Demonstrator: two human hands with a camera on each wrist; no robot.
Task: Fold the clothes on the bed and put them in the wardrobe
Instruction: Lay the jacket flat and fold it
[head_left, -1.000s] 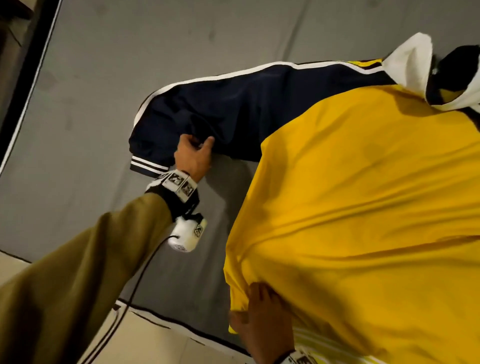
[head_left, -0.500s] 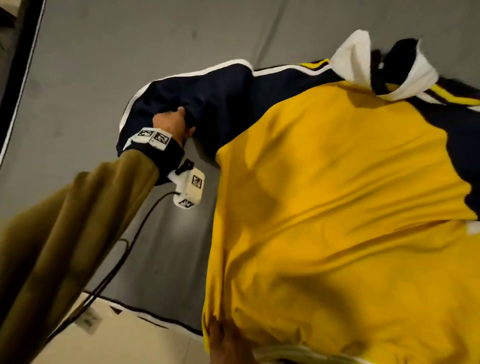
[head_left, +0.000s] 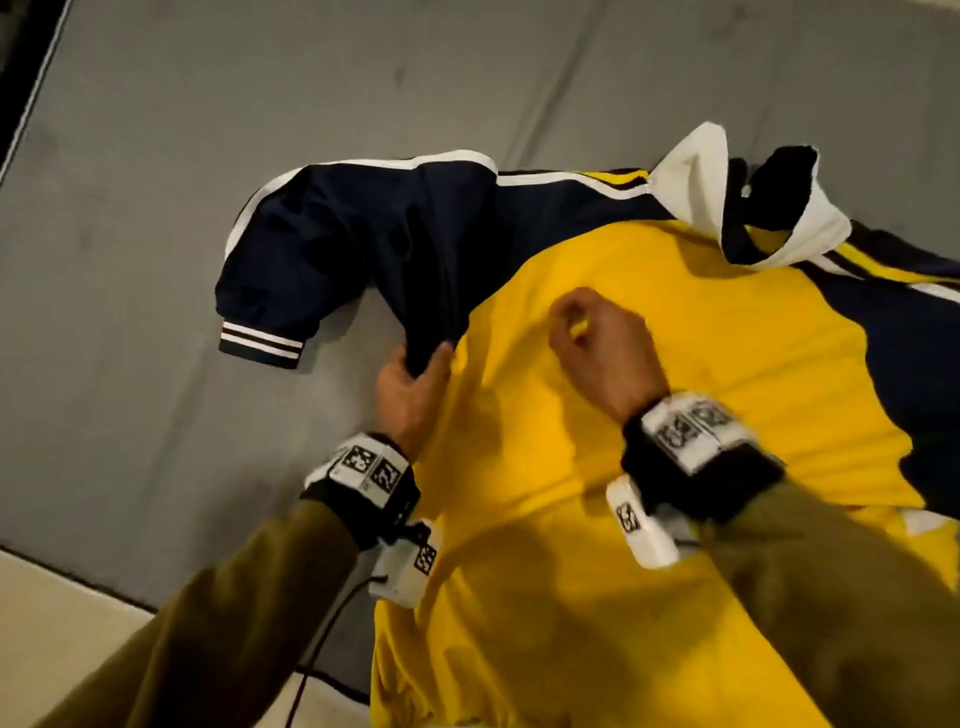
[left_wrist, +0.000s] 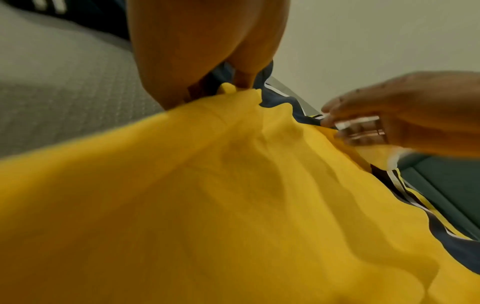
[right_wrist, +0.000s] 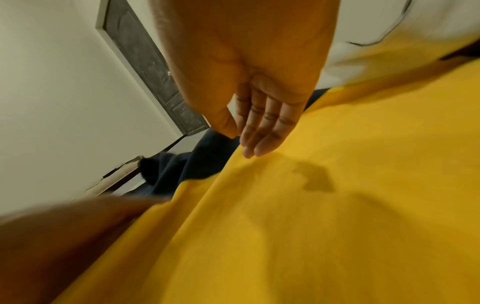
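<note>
On the grey bed (head_left: 156, 218) a yellow-and-navy jacket (head_left: 675, 395) is spread flat | navy sleeve (head_left: 363, 249) is pinched at the armpit by left hand (head_left: 410, 395) | right hand (head_left: 602, 348) is held over yellow panel, fingers (right_wrist: 262, 131) straight, nothing gripped

- Warm, dim indoor light is falling over the scene, tinting the grey bed (head_left: 156, 218) yellowish.
- The right hand (head_left: 597, 343) is casting a soft shadow on the yellow jacket (head_left: 675, 389); the right wrist view is showing a small dark shadow under the fingers (right_wrist: 262, 131).
- Motion blur is smearing the wrist bands and sleeves in the head view.
- Both wrist views are looking soft, with nearby fabric out of focus.
- Wide-angle distortion is bending edges toward the corners.
</note>
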